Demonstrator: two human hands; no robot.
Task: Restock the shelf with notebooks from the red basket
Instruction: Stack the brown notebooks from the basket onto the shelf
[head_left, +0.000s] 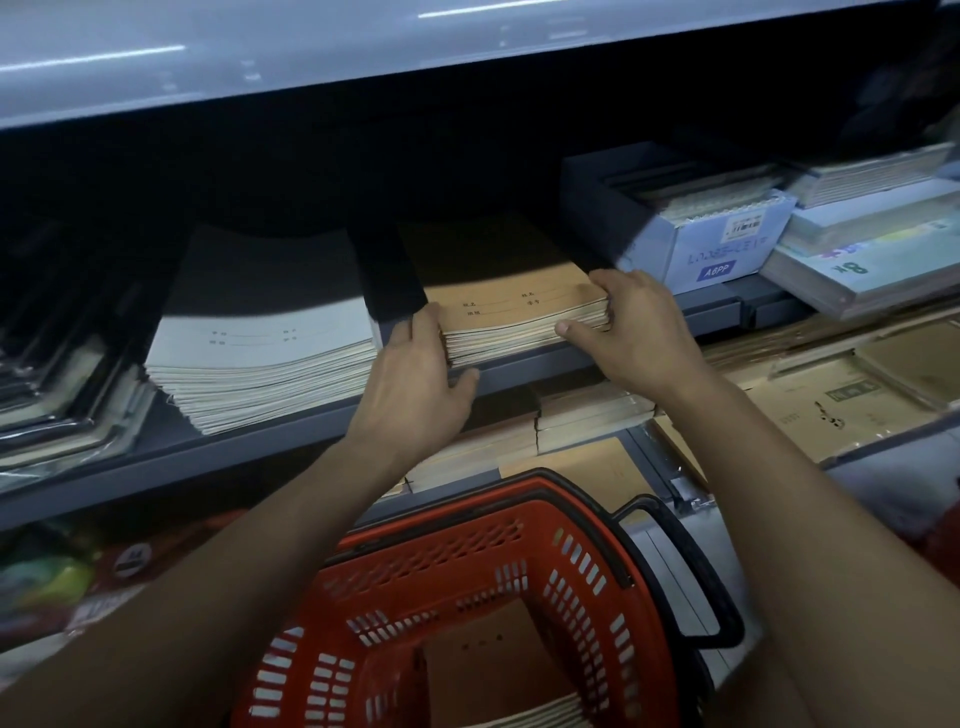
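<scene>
Your fingers (597, 283) clasp the brown stack (514, 312) from both sides — left hand (415, 374), right hand (628, 332) — squaring it on the shelf (270, 441).

Left hand (415, 379) & right hand (636, 332) bare, forearms bare, no sleeves, gloves.
</scene>
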